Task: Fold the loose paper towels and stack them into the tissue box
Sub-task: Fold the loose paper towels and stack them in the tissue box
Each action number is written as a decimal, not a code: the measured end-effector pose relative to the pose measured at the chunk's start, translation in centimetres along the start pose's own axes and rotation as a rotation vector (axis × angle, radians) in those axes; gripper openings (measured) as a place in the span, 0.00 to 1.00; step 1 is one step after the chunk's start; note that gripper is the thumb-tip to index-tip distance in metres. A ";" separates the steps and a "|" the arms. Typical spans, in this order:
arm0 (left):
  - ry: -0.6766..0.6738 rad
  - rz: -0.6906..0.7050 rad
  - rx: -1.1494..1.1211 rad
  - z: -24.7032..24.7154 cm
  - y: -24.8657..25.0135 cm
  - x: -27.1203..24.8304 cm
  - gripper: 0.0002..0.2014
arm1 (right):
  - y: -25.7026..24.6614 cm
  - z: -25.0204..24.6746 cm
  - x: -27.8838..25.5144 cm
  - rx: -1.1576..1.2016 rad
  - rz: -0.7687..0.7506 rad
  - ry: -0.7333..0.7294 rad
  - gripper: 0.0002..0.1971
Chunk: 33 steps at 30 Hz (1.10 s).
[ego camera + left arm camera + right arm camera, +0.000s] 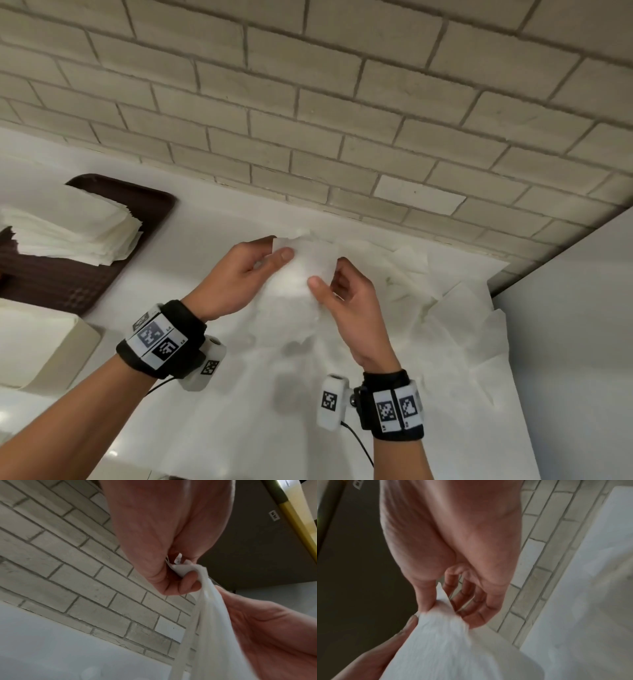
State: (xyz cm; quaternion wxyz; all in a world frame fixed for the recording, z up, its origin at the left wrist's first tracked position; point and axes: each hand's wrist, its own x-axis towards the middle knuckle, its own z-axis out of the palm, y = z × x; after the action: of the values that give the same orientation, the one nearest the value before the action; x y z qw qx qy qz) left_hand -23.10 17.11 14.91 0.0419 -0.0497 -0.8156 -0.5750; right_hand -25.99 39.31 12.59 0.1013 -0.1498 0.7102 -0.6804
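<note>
- At the centre of the head view, I see both hands raised over the white worktop (212,219), sharing one thin white paper towel (308,260).
- My left hand (239,274) pinches the towel's upper left corner between thumb and fingers; the left wrist view shows the paper bunched in that pinch.
- My right hand (349,308) pinches the towel's right edge, thumb on the near face.
- Right of the hands, loose white paper towels (445,308) lie spread on the worktop.
- Upper left of the frame, a stack of folded white towels (68,229) sits on a dark brown plastic tray (61,284).
- Behind runs a pale brick wall (342,102).
</note>
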 end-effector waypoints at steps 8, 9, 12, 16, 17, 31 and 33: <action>0.078 -0.010 -0.046 -7.5 0.1 -5.0 0.30 | -1.8 9.9 -1.0 0.151 -0.098 0.161 0.09; 0.087 -0.015 -0.067 -8.9 0.1 -5.8 0.26 | -2.2 11.5 -1.1 0.134 -0.111 0.146 0.09; 0.076 -0.059 -0.120 -12.6 0.7 -8.2 0.14 | -3.0 15.7 -1.5 0.108 -0.132 0.139 0.08; 0.029 -0.072 -0.082 -17.2 -0.1 -11.6 0.13 | -3.2 21.3 -2.1 0.159 -0.077 0.220 0.09; 0.062 -0.072 -0.095 -18.3 -0.6 -12.5 0.14 | -3.3 22.9 -2.4 0.178 -0.057 0.222 0.08; 0.552 -0.126 0.005 -32.3 -4.6 -24.3 0.12 | -2.6 36.9 -3.1 -0.004 0.127 -0.201 0.14; 0.630 -0.147 0.076 -34.8 -5.2 -26.3 0.10 | -2.4 38.1 -2.2 0.068 0.166 -0.267 0.11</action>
State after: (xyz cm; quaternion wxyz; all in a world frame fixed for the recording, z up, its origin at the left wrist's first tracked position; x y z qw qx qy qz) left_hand 2.69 -18.27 18.42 0.2524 0.1913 -0.7849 -0.5326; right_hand -10.52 4.31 12.81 0.2555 -0.1761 0.6768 -0.6676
